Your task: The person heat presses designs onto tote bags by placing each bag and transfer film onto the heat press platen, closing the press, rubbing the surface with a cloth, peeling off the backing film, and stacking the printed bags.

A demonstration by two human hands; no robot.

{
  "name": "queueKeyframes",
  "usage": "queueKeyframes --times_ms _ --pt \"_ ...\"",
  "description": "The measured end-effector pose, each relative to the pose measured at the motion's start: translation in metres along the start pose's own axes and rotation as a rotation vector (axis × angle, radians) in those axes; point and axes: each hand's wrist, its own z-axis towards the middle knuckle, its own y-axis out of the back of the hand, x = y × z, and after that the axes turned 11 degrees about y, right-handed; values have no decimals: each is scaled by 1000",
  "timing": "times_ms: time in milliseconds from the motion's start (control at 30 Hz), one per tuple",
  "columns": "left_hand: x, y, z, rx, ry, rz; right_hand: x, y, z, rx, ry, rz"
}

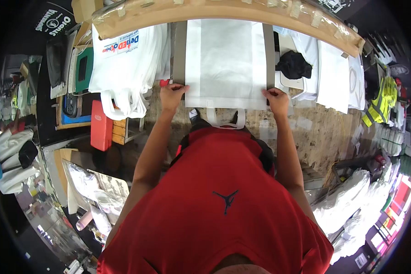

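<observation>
A plain white tote bag (226,59) lies flat over a grey-brown board (180,55), whose strips show along both sides. Its looped handle (228,124) hangs toward my body. My left hand (172,97) is closed at the bag's left edge, thumb and fingers pinching it near the lower corner. Across from it, my right hand (276,98) pinches the right edge at about the same height. A wooden bar (228,13) wrapped in clear tape spans above the bag's far end.
On the left hangs a stack of printed white bags (128,68), beside a red box (101,125). A crumpled black cloth (295,65) and white sheets (332,75) lie on the right. Farther right is a yellow reflective vest (382,100).
</observation>
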Motion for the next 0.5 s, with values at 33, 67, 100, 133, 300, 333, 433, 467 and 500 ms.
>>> queueKeyframes --times_ms 33,67,100,133,300,333,433,467,500 --pt "0 0 -1 12 -16 -33 1 0 -1 -15 2 3" --pt "-1 -1 -1 15 -21 -29 2 1 -1 -20 -1 6" --pt "-2 -1 -2 -1 -21 -6 3 2 -1 -19 3 9" --pt "-3 -1 -3 -18 -22 16 5 2 -1 -19 8 11" --pt "-7 -13 -11 -177 -135 209 7 8 -3 0 39 36" --pt "-7 -15 -11 -222 -122 249 7 9 -2 29 51 38" --pt "-9 -12 -9 -207 -113 276 6 8 -3 19 28 54" --pt "-7 -11 -9 -198 -123 283 3 6 -2 17 23 46" --pt "-7 -10 -9 -181 -93 291 -1 5 -3 2 13 51"
